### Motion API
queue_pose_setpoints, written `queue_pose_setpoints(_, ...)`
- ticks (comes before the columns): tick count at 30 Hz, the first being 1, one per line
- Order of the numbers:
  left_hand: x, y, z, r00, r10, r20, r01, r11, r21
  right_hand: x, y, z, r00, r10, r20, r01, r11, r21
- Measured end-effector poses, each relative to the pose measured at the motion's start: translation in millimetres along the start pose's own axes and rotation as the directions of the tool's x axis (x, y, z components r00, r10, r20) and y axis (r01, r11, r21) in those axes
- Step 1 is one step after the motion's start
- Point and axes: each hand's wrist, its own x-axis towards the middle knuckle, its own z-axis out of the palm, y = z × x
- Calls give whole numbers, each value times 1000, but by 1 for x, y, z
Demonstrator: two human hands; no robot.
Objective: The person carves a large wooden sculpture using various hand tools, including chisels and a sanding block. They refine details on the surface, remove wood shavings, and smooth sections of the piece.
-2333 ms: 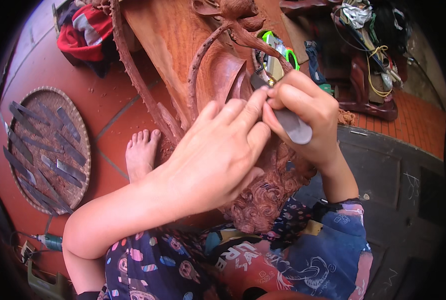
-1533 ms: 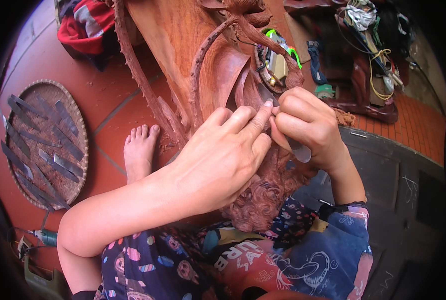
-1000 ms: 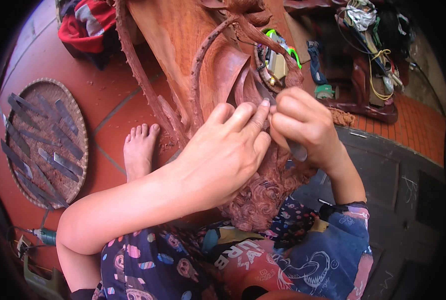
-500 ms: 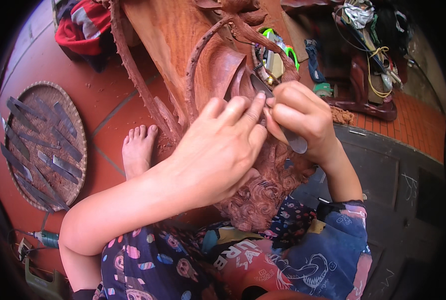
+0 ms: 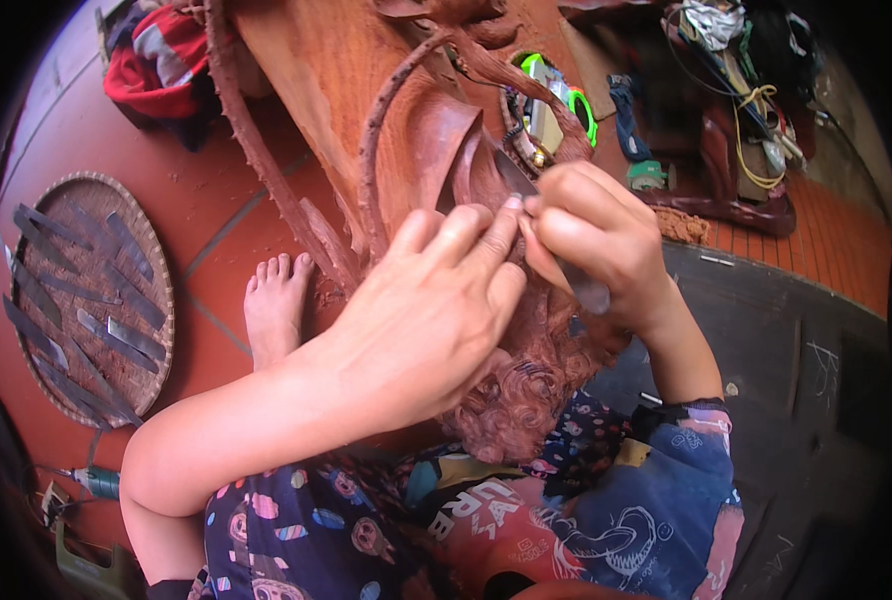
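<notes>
A reddish-brown wood carving (image 5: 431, 140) with smooth folds, twisting stems and a curled, knotted mass (image 5: 521, 395) stands between my legs. My right hand (image 5: 606, 235) is closed around a flat steel carving blade (image 5: 514, 177). The blade's front part lies against a carved fold, and its rounded rear end pokes out below the fist. My left hand (image 5: 436, 300) lies over the carving with bent fingers. Its index fingertip presses at the blade beside the right hand, while its thumb and the other fingertips are hidden.
At left, a round woven tray (image 5: 96, 190) holds several flat blades. Red cloth (image 5: 151, 85) lies at the upper left. My bare foot (image 5: 278, 305) rests on the tiles. A green tape measure (image 5: 581, 115) sits behind the carving. Cables and tools (image 5: 756, 110) crowd the upper right. A dark board (image 5: 736, 330) lies right.
The blade has shifted and tilted slightly in my right hand's grip, its rear end showing less broadly. Both hands stay at the same carved fold; the whole view has drifted a little.
</notes>
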Motion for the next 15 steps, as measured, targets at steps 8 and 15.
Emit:
queue_pose_setpoints(8,-12,-4,-34,987,150,-51,-158,957,-245,-18,-43,-30,955,227,-188,-213,973,94)
queue_pose_setpoints(15,-120,-47,-34,571,-726,-383,323,628,-708,-42,-81,-16,751,560,-351,-499,829,255)
